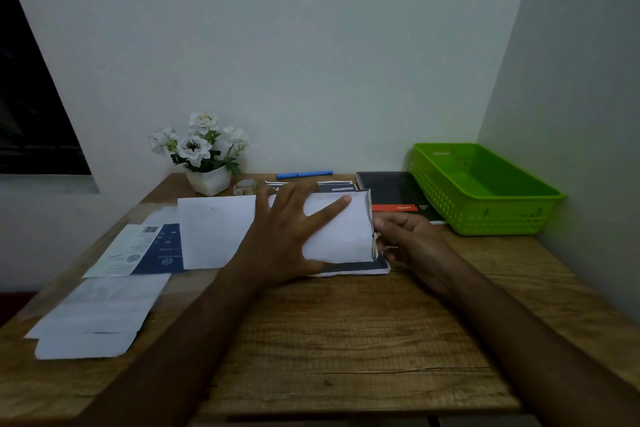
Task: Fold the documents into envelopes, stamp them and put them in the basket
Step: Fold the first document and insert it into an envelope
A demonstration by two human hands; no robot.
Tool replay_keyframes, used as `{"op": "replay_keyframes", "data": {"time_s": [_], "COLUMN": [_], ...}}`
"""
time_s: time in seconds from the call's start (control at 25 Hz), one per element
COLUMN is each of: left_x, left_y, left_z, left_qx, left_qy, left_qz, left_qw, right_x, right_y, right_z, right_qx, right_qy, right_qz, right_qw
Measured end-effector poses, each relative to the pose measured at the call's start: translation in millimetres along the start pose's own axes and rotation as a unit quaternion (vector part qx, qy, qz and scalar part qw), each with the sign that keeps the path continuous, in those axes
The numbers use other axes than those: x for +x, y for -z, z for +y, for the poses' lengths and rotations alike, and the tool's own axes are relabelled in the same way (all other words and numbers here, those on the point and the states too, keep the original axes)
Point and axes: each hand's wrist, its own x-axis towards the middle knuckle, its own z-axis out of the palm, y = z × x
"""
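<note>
The fingers (343,200) of the left hand (287,239) are lying spread and flat on the white paper (339,232), the forefinger reaching toward its far right corner and pressing the sheet down over a dark booklet (360,267) beneath it. The right hand (405,236) is sitting just beside the paper's right edge, its fingers curled in and seeming to nip that folded edge, though the tips are partly hidden and the exact pinch cannot be told. The paper is lying toward the middle of the table (346,340), nearer the far edge than the near one, and is bulging upward at the fold. It is looking thin, light and limp, so it is likely to slide on the booklet's smooth cover and to crease wherever it is pressed; holding it flat with one palm and running the fold from the edge seems the safest hold. More loose sheets (93,319) are lying along the left edge. The green basket (485,208) is standing at the far right corner, well apart from both hands.
</note>
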Motion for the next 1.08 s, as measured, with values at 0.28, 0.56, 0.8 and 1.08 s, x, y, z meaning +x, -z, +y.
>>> {"op": "replay_keyframes", "data": {"time_s": [0.28, 0.56, 0.8, 1.08], "left_x": [1, 0, 2, 5], "left_y": [-1, -7, 0, 8], "left_z": [3, 12, 21, 51], "left_qx": [0.028, -0.023, -0.08, -0.277], "left_qy": [-0.027, -0.044, -0.011, 0.016], "left_qz": [-0.003, -0.074, 0.007, 0.161], "left_qw": [0.999, 0.996, 0.997, 0.947], "right_x": [-1, 0, 0, -10], "right_y": [0, -1, 0, -21], "right_z": [0, 3, 4, 0], "right_qx": [0.009, -0.038, -0.071, -0.164], "right_qy": [0.007, 0.015, 0.087, 0.362], "right_qz": [-0.006, 0.002, 0.033, 0.104], "right_qw": [1.0, 0.999, 0.993, 0.912]}}
